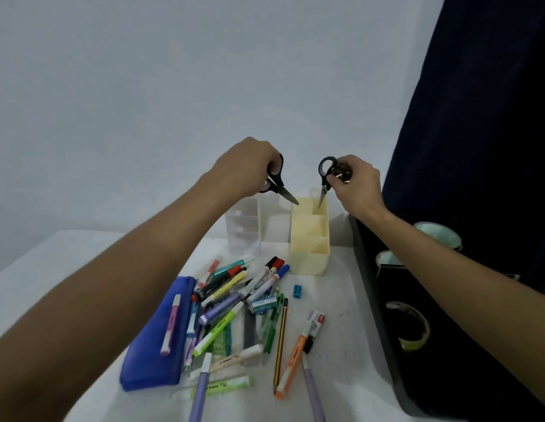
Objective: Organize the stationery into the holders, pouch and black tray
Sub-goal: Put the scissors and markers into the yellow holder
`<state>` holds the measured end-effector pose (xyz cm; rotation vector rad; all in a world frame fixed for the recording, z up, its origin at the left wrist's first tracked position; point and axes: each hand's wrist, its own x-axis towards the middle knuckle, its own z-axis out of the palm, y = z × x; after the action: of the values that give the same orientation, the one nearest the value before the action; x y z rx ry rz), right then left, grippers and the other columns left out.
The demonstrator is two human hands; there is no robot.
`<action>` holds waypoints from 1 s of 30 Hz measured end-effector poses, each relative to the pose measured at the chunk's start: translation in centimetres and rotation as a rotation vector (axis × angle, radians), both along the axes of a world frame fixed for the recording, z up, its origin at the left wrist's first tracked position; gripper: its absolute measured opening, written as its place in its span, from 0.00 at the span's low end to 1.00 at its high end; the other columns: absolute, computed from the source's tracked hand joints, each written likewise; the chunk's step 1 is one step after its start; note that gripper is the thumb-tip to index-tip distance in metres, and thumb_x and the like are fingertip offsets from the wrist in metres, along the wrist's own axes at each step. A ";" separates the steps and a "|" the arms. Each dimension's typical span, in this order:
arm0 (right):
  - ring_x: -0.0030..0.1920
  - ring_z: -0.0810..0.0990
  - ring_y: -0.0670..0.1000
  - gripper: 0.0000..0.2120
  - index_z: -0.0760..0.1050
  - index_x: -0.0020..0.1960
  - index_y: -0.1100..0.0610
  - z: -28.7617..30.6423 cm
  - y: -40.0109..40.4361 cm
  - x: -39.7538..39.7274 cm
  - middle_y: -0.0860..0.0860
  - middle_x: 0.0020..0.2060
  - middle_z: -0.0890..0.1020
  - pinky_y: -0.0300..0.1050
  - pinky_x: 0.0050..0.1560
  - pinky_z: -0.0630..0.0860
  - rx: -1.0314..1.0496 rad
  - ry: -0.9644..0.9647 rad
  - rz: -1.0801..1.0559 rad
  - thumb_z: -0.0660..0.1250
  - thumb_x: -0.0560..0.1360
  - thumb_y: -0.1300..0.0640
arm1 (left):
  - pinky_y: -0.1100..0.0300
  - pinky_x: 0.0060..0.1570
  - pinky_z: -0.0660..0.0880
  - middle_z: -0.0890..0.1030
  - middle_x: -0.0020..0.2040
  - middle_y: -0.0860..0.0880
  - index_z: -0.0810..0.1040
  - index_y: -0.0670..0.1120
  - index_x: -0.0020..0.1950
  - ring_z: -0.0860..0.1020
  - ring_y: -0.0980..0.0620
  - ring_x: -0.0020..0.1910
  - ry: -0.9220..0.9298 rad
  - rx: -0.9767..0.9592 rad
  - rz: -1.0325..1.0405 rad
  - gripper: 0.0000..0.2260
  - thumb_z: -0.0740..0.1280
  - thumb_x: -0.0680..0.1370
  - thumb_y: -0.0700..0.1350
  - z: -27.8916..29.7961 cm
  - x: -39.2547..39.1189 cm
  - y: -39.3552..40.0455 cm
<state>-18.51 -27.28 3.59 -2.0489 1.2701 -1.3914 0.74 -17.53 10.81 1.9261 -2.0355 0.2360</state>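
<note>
My left hand (pixel 248 166) grips the black handles of a pair of scissors (pixel 282 190), blades pointing down-right toward the cream holder (pixel 311 239). My right hand (pixel 356 184) pinches a smaller pair of black scissors (pixel 324 181) by the handles, tip down inside the holder's back compartment. A clear holder (pixel 244 226) stands left of the cream one. The blue pouch (pixel 157 339) lies at the lower left with a pink pen on it. The black tray (pixel 374 293) runs along the right and holds tape rolls (pixel 412 327).
A heap of markers, highlighters and pens (pixel 234 303) covers the white table's middle. A blue sharpener (pixel 297 291), a striped pencil (pixel 280 339), an orange pen (pixel 292 363) and two purple pens lie around it. A dark curtain (pixel 478 117) hangs at the right.
</note>
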 end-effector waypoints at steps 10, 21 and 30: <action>0.37 0.77 0.43 0.08 0.76 0.52 0.60 -2.9 -5.2 1.5 0.53 0.43 0.80 0.20 0.36 0.69 0.036 -0.023 0.018 0.67 0.74 0.65 | 0.54 0.38 0.74 0.77 0.40 0.48 0.81 0.45 0.47 0.79 0.44 0.42 -0.122 0.079 -0.072 0.13 0.66 0.69 0.31 -1.7 -0.6 -9.4; 0.40 0.79 0.52 0.07 0.76 0.51 0.62 -7.0 -8.2 3.6 0.53 0.41 0.80 0.42 0.42 0.80 0.114 0.005 -0.012 0.68 0.74 0.62 | 0.56 0.43 0.77 0.81 0.47 0.47 0.82 0.45 0.47 0.78 0.47 0.44 0.001 0.176 -0.108 0.11 0.67 0.70 0.32 -6.4 -1.5 -15.6; 0.39 0.78 0.49 0.10 0.75 0.54 0.62 -8.6 -8.7 4.0 0.55 0.44 0.81 0.27 0.33 0.70 0.168 -0.018 -0.019 0.69 0.75 0.60 | 0.63 0.38 0.77 0.77 0.42 0.50 0.83 0.42 0.47 0.79 0.49 0.43 0.238 0.170 -0.054 0.10 0.66 0.72 0.31 -9.1 -1.5 -16.4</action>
<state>-14.48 -35.98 -5.01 -1.9133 1.3534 -1.2624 -0.73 -33.89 1.69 1.8891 -1.9984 -0.1767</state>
